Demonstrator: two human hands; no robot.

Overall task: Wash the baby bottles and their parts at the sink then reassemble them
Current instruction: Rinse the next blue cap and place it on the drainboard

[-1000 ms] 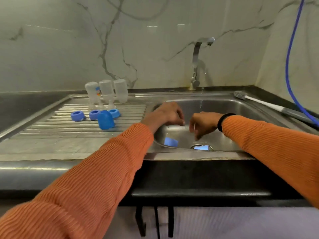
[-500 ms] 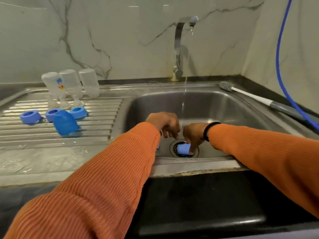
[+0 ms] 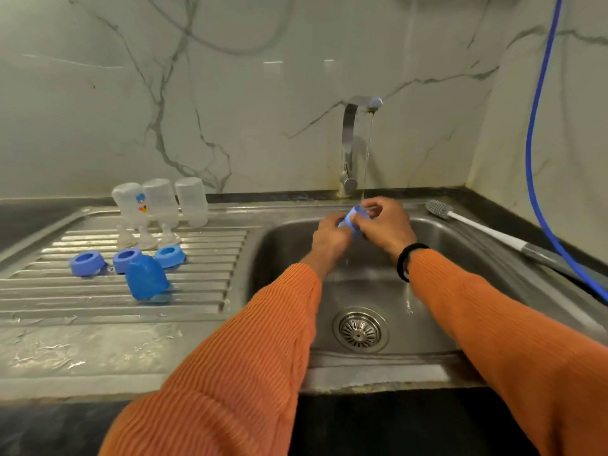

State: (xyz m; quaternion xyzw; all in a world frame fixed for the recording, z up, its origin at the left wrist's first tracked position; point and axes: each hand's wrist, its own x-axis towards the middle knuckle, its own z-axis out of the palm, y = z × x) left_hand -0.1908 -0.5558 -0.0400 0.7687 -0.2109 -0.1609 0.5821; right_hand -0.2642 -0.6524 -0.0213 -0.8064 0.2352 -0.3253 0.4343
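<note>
My left hand and my right hand together hold a blue bottle cap under the running water from the tap, above the steel sink. The cap is mostly hidden by my fingers. On the draining board stand three clear bottles upside down, with clear teats in front of them. Three blue screw rings and one blue cap lie nearer to me on the ridges.
A bottle brush with a white and grey handle lies on the sink's right rim. A blue hose hangs down the right wall. The drain strainer sits in the basin floor. The counter front is wet.
Both hands rose from the drain at the basin floor to the water stream, carrying a blue cap picked up there. No blue caps lie in the basin now.
</note>
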